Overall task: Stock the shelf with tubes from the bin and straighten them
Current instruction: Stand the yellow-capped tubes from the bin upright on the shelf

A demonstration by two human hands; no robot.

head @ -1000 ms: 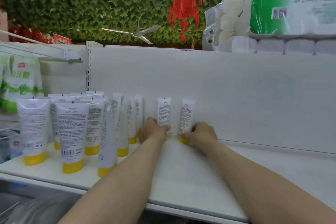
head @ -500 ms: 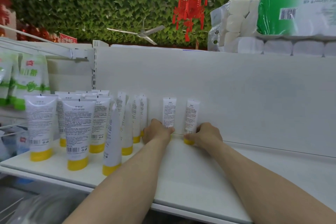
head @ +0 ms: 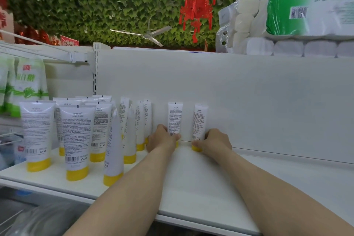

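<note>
Two white tubes with yellow caps stand cap-down against the back panel of the white shelf. My left hand grips the lower part of the left tube. My right hand grips the base of the right tube, its yellow cap showing beside my thumb. Both tubes stand upright, the right one leaning slightly. To the left, several more tubes of the same kind stand in rows, some turned sideways.
Green-and-white pouches hang at the far left. Wrapped toilet paper packs sit on top of the back panel at the right. A red lantern hangs above. The shelf's right half is bare white surface. Plastic wrapping shows below the shelf edge.
Both hands have stayed on the two tubes at the back panel; only the camera has shifted slightly, and the tubes look about as upright as before.
</note>
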